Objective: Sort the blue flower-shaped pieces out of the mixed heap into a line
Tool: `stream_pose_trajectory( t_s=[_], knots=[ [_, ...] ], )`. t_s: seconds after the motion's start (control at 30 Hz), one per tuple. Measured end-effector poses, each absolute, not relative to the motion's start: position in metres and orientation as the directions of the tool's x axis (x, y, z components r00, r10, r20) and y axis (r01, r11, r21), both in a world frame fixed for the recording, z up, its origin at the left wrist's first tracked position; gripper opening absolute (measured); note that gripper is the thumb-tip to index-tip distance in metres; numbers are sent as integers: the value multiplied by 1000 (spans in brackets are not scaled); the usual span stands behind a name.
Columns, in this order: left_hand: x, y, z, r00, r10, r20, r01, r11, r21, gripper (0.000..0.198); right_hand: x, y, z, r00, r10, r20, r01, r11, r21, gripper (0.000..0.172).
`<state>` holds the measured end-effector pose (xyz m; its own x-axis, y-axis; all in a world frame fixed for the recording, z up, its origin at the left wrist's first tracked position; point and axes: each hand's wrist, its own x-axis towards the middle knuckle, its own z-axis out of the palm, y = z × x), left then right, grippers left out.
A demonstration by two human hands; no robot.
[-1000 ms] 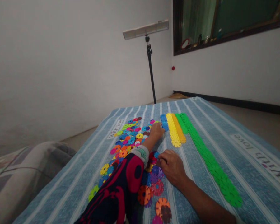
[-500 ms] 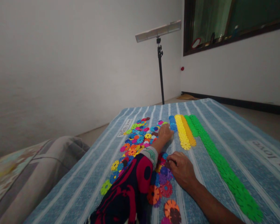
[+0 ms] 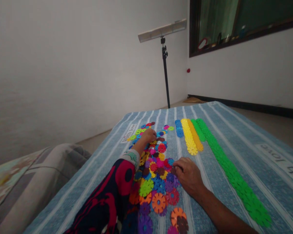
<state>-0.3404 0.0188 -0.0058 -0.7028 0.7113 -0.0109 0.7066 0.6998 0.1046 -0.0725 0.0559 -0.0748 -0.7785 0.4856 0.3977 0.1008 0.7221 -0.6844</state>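
My left hand (image 3: 148, 136), in a patterned sleeve, reaches into the far part of a loose spread of flower-shaped plastic discs (image 3: 158, 185) in many colours. Its fingers bend down among the discs, and their tips are hidden. At the right edge of the spread rests my right hand (image 3: 189, 174), fingers curled in and thumb pressed against them; what they hold, if anything, I cannot make out. To the right lie overlapping rows of discs: a short blue row (image 3: 179, 128), a yellow row (image 3: 189, 138), an orange-yellow row (image 3: 196, 136), a short green row (image 3: 198, 130) and a long green row (image 3: 236, 175).
Everything lies on a blue striped cloth (image 3: 219, 204) over a table. A grey draped cover (image 3: 61, 172) stands at the left. Beyond the far edge rises a lamp on a black stand (image 3: 166, 78), near the wall and a dark-framed window (image 3: 194, 35).
My left hand has moved left, from beside the blue row to the loose discs. My right hand has stayed at the edge of the spread. The view has shifted slightly.
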Motion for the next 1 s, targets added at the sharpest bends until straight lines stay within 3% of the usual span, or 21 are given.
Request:
stream_pose_trajectory(
  t_s=[0.4,0.73,0.83,1.0],
  knots=[
    [-347,-8,-3,-629,777,-35,764,626,156,16,-71,56,-72,-782,485,392,100,718,-689,23],
    [-323,-28,9,-580,814,-28,809,580,99,14,-71,59,-77,-787,474,395,110,737,-667,23],
    [-299,-49,17,-512,858,-27,849,511,133,23,-71,59,-78,-784,470,406,103,743,-661,22],
    [-240,-85,24,-297,950,-97,925,311,216,19,-70,61,-78,-786,463,409,111,757,-643,20]
  ],
)
